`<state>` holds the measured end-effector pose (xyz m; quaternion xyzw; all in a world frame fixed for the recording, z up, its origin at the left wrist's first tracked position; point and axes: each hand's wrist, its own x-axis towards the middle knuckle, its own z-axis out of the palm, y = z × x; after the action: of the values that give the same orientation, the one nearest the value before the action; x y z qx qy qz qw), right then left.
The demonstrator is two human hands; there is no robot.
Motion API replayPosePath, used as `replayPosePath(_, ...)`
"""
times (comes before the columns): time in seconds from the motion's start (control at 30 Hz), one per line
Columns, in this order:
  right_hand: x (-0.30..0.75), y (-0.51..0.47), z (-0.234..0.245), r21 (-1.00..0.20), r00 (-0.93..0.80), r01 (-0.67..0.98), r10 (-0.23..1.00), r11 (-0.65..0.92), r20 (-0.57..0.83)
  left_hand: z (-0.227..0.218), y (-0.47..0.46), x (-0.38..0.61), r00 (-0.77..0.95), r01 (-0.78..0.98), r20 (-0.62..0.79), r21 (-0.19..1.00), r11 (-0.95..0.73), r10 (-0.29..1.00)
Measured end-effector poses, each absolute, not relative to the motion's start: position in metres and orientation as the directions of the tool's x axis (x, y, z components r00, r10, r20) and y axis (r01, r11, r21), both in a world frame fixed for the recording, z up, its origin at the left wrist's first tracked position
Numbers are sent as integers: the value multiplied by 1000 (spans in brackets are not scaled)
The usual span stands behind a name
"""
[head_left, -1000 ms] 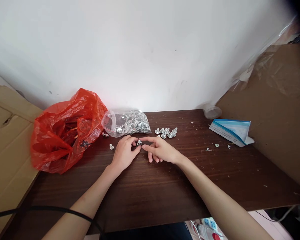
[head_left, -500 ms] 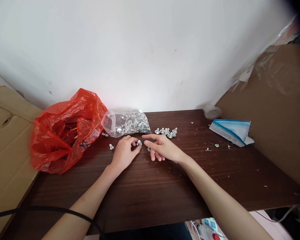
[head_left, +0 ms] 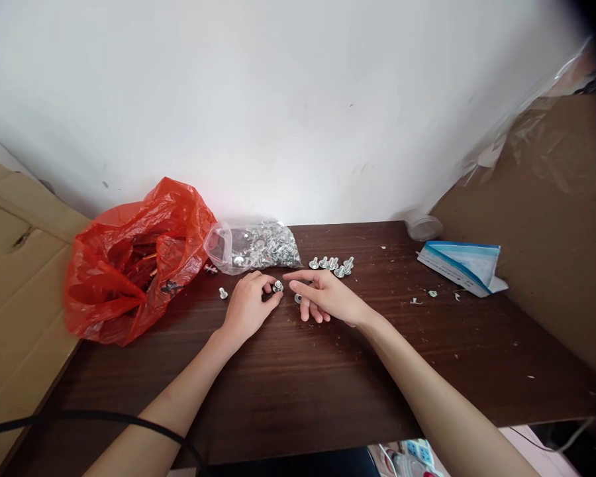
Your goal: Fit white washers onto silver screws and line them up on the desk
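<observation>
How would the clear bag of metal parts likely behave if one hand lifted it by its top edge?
The clear bag would probably sag, since its thin film lies slumped on the table. It likely feels heavy for its size, being packed with metal parts. Its open mouth, facing the red bag, might spill some.

Bright, even daylight; warped edges.

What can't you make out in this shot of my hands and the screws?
Head view only:
- Screw in left hand: too small to read thread or fittings.
- Red bag: contents hidden by folds.
- Small part under right hand: partly covered by fingers.
</observation>
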<state>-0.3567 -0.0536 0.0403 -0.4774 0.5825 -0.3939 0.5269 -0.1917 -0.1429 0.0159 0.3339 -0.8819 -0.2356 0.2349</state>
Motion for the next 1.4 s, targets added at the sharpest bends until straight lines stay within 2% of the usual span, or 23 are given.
replayPosePath(0.17, -355, -52, 43, -953, 110, -165, -955, 255, -275, 16, -143, -192, -662, -495, 235, 577, 650, -712)
replayPosePath(0.33, -362, -52, 46, -964, -32, -168, -978, 207, -205, 15, -143, -191, -657, -486, 240, 590, 645, -714)
replayPosePath(0.43, -358, -53, 45, -973, -51, -131, -981, 191, -186, 13, -143, -191, -657, -486, 246, 584, 650, -712)
replayPosePath(0.6, -350, -52, 43, -957, 88, -162, -962, 242, -258, 13, -143, -190, -657, -489, 237, 588, 644, -716)
replayPosePath(0.77, -356, -51, 47, -963, -15, -151, -975, 222, -222, 15, -142, -189, -652, -506, 216, 590, 629, -727)
replayPosePath(0.93, -346, -54, 41, -979, -40, -114, -985, 172, -168, 16, -143, -189, -662, -508, 212, 579, 638, -719)
replayPosePath(1.07, -338, -57, 32, -972, -52, -135, -981, 192, -186, 14, -145, -188, -663, -494, 225, 584, 644, -713)
replayPosePath(1.23, -341, -57, 31, -972, -183, -109, -965, 208, -186, 14, -143, -188, -660, -504, 214, 585, 635, -720)
replayPosePath(1.4, -341, -58, 29, -982, -103, -53, -979, 184, -178, 16, -140, -188, -656, -507, 221, 580, 638, -722)
